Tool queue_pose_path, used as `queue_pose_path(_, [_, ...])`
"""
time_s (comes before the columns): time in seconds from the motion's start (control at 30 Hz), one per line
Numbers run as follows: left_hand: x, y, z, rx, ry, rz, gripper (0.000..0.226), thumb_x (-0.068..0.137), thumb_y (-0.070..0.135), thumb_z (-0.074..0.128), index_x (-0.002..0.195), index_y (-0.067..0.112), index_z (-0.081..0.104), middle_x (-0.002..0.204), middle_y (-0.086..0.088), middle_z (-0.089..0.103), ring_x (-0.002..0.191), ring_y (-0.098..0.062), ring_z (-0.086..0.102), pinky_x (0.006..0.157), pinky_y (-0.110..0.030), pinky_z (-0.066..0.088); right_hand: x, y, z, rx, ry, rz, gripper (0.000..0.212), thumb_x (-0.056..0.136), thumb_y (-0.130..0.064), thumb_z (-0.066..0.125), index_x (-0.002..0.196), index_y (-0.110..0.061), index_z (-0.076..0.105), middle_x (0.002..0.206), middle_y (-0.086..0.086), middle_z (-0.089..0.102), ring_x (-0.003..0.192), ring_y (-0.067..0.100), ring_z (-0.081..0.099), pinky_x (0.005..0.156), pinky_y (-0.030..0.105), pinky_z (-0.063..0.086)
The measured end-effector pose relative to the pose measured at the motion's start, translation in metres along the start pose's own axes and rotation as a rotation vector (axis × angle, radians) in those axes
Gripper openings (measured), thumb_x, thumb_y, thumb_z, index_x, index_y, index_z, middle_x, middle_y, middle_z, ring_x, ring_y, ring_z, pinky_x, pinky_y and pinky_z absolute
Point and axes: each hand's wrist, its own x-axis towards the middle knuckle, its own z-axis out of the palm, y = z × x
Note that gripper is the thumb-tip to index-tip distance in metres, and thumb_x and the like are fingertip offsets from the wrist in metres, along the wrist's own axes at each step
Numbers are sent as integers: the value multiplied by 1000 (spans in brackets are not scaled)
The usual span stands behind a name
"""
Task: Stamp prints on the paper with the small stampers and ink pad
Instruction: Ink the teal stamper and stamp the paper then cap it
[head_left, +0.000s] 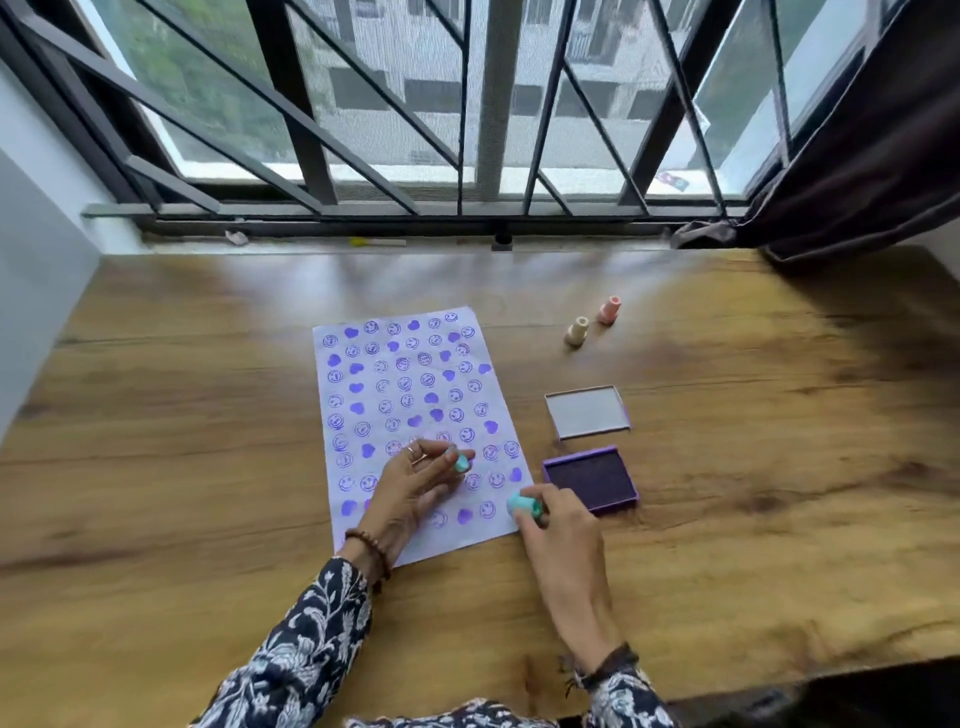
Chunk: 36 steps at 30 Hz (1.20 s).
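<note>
A white paper (415, 395) lies on the wooden table, covered with several purple smiley and heart prints. My left hand (415, 483) rests over the paper's lower part and pinches a small teal stamper (460, 462) between thumb and fingers. My right hand (558, 525) holds a second teal stamper (522, 505) at the paper's lower right corner, tilted on its side. The open purple ink pad (592, 479) sits just right of that hand. A beige stamper (576, 331) and a pink stamper (609, 310) stand apart on the table, beyond the ink pad.
The ink pad's lid (587, 411) lies upside down behind the pad. A barred window (467, 130) runs along the table's far edge, and a dark curtain (857, 171) hangs at the right. The wooden table (182, 441) spreads wide on both sides.
</note>
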Motion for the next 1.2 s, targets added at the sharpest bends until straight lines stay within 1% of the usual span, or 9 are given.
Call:
queue_pose_path(0.1, [2, 0, -3, -18, -13, -26, 8, 75, 10, 62, 82, 9, 58, 85, -7, 76, 80, -12, 70, 71, -18, 56, -4, -4, 6, -79, 43, -65, 20, 87, -20, 60, 106, -16, 61, 99, 5, 62, 82, 19, 61, 70, 25, 46])
queue_pose_path(0.27, [2, 0, -5, -3, -6, -35, 5, 79, 8, 62, 82, 10, 58, 90, -9, 74, 84, -13, 70, 74, -19, 56, -6, -11, 11, -279, 41, -107, 22, 90, -24, 56, 110, -16, 59, 104, 5, 61, 85, 25, 64, 69, 36, 51])
queue_pose_path(0.5, [5, -2, -9, -27, -22, -39, 6, 81, 4, 59, 85, 8, 57, 89, -6, 74, 87, -13, 69, 76, -18, 57, 8, -18, 12, -475, -84, -137, 17, 93, -18, 45, 106, -12, 55, 106, 9, 59, 90, 30, 62, 73, 39, 46])
queue_pose_path(0.63, [8, -3, -12, -19, -30, -46, 8, 81, 3, 60, 86, 7, 56, 90, -7, 75, 87, -13, 69, 76, -19, 57, 22, -24, 10, -626, -189, -142, 15, 91, -10, 45, 102, -10, 55, 107, 11, 58, 93, 33, 61, 71, 37, 44])
queue_pose_path(0.8, [7, -3, -11, -31, -36, -42, 9, 81, 2, 60, 87, 7, 55, 91, -7, 74, 85, -15, 69, 78, -23, 56, 32, -27, 7, -665, -240, -148, 17, 88, -12, 49, 102, -8, 57, 107, 13, 61, 98, 34, 59, 72, 34, 44])
queue_pose_path(0.9, [5, -2, -11, -17, -47, -28, 8, 81, 3, 60, 85, 8, 57, 89, -7, 75, 82, -14, 69, 78, -23, 56, 41, -25, -3, -472, -259, -44, 21, 79, -14, 62, 99, -8, 64, 104, 13, 66, 99, 32, 59, 78, 34, 47])
queue_pose_path(1.0, [4, -1, -10, 17, -70, -16, 7, 80, 7, 61, 87, 8, 60, 86, -4, 76, 83, -14, 69, 76, -20, 56, 45, -20, -16, -174, -265, 87, 21, 71, -12, 73, 91, -8, 71, 81, 8, 66, 78, 22, 64, 73, 32, 51])
queue_pose_path(1.07, [4, -1, -10, 31, -76, 4, 7, 80, 7, 61, 87, 8, 62, 85, -4, 76, 83, -14, 70, 72, -18, 58, 41, -15, -25, 121, -203, 194, 20, 73, -7, 73, 92, -2, 71, 71, 9, 64, 60, 17, 60, 61, 30, 51])
queue_pose_path(1.2, [-2, -1, -6, 22, -54, 25, 6, 83, 2, 57, 86, 6, 61, 82, -7, 75, 81, -15, 71, 67, -19, 58, 29, -11, -43, 761, -138, 385, 13, 84, 2, 58, 95, 2, 65, 71, 10, 65, 49, 10, 59, 48, 17, 49])
